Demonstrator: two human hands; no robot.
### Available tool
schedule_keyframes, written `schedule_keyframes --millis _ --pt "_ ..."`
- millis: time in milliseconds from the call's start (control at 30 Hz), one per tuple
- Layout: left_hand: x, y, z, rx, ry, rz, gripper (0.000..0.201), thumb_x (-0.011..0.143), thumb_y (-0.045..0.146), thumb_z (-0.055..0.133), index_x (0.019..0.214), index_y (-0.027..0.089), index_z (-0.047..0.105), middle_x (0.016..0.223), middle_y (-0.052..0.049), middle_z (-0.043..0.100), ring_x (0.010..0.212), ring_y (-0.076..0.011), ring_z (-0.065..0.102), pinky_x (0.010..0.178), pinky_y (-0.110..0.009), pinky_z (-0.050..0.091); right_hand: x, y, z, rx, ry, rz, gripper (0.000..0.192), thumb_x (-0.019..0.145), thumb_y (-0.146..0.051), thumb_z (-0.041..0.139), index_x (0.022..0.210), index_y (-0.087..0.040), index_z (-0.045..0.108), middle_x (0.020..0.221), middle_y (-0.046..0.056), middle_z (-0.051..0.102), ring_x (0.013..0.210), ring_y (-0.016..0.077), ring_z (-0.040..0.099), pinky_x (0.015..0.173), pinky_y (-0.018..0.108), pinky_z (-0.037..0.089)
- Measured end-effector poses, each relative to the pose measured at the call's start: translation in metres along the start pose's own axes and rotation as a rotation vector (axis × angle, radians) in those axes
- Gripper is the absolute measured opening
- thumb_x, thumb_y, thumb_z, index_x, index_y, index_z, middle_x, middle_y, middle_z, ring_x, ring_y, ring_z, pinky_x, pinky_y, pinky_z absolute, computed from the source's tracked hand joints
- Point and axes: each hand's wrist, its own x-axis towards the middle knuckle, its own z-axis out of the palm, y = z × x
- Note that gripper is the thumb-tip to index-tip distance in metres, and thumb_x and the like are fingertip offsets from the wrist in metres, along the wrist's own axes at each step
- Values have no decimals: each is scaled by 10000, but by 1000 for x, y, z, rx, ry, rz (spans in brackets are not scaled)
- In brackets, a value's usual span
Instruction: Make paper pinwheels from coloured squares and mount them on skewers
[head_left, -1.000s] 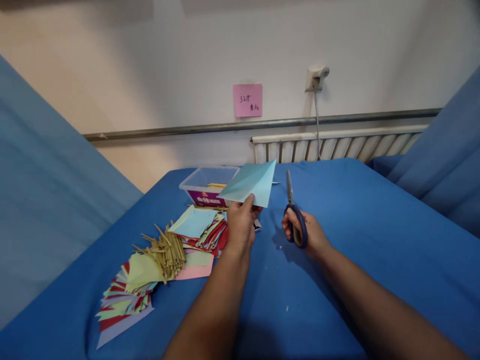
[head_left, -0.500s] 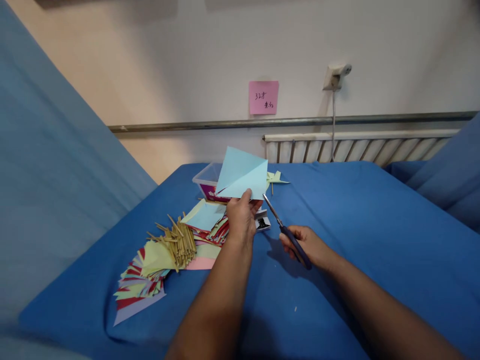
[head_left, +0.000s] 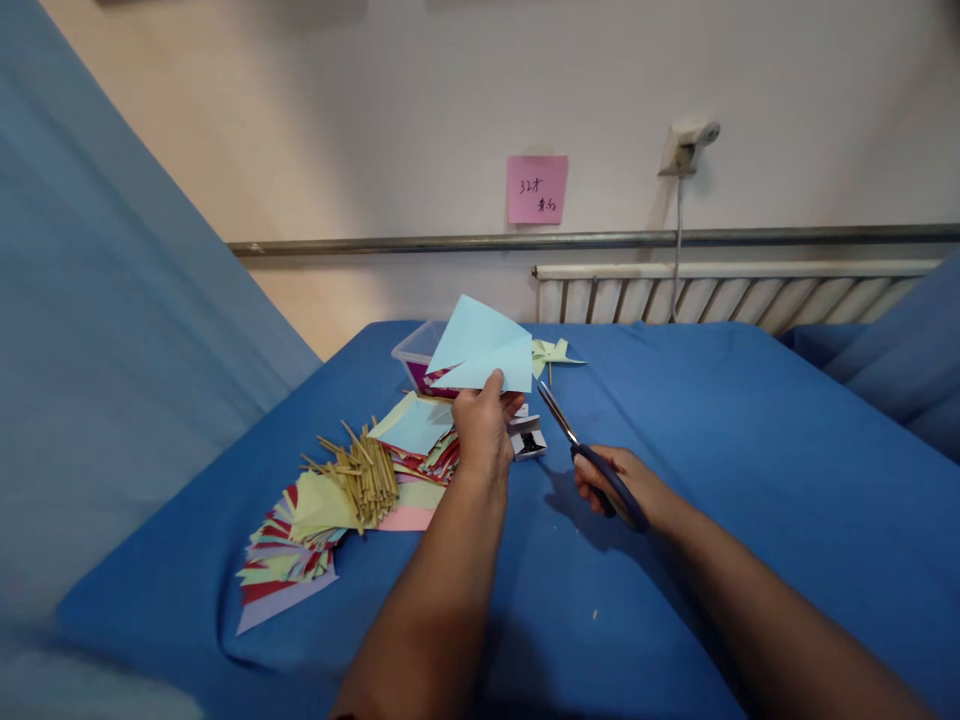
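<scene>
A light blue sheet of paper (head_left: 484,340) is pinched by its lower edge in my left hand (head_left: 484,420), thumb on top. One slit runs in from the sheet's left corner. My right hand (head_left: 619,485) grips the dark handles of a pair of scissors (head_left: 556,412). Their blades point up and left, slightly parted, close to the sheet's lower right corner but apart from it. Beneath my left hand lies a stack of coloured paper (head_left: 416,425) with a light blue sheet on top.
A clear plastic box (head_left: 416,350) stands behind the paper. To its right is a pale green pinwheel (head_left: 553,352). A small white box (head_left: 528,440) holds black bits. Left lie a pile of thin sticks (head_left: 367,485) and fanned coloured paper (head_left: 289,550) on the blue cloth (head_left: 720,460).
The scissors have drawn slightly right, and their blades are a little more apart. The blue sheet has tilted, and its left slit now gapes wider. The view has shifted slightly.
</scene>
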Motion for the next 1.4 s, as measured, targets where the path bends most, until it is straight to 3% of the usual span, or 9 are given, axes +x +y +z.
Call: schedule_keyframes --millis 367,633,733,867,1000,1167,1300,1400 --pt "-5 -7 6 -37 -127 48 331 581 274 793 847 137 652 837 -55 720 746 -175 678 731 -330 538 0 2 5 -24 8 -35 391 782 -536 647 673 -171 561 569 -20 552 463 102 515 443 228 371" --pt "1 -13 4 -67 -190 209 382 602 304 813 925 140 691 930 -62 736 827 -174 675 836 -334 510 6 11 4 40 22 -106 421 778 -571 652 726 -154 626 594 2 593 501 119 542 482 247 417" --pt "1 -14 2 -7 -232 258 391 626 336 806 946 139 699 945 -65 737 859 -179 674 848 -324 499 9 7 5 215 179 -145 436 760 -588 673 788 -153 659 655 30 646 550 132 573 527 259 445" --pt "-10 -21 3 131 -401 152 365 646 359 790 928 143 708 884 -53 738 755 -162 663 758 -300 508 11 -7 -3 532 368 -270 344 734 -475 757 880 -182 651 921 70 705 771 175 650 648 282 495" --pt "-26 -33 8 377 -517 66 295 645 364 777 800 123 705 724 -45 710 608 -144 613 613 -260 478 15 -16 -18 638 472 -401 279 710 -373 787 844 -188 627 795 14 653 712 160 615 669 297 495" --pt "-43 -41 13 567 -518 31 247 652 358 761 720 141 664 589 -18 651 500 -141 569 513 -249 429 17 -15 -25 512 640 -467 286 660 -300 802 801 -184 583 710 -39 568 608 121 517 611 279 458" --pt "-48 -45 14 714 -503 140 191 674 335 741 681 171 643 525 0 609 486 -150 557 501 -248 406 15 -12 -26 198 848 -462 292 673 -310 777 741 -194 518 613 -78 471 533 92 415 518 245 375" --pt "-46 -47 12 739 -497 224 196 698 358 727 725 174 665 563 -9 632 546 -165 588 541 -255 436 13 -12 -27 48 895 -448 288 680 -316 761 780 -195 520 618 -77 477 536 96 411 511 244 364"
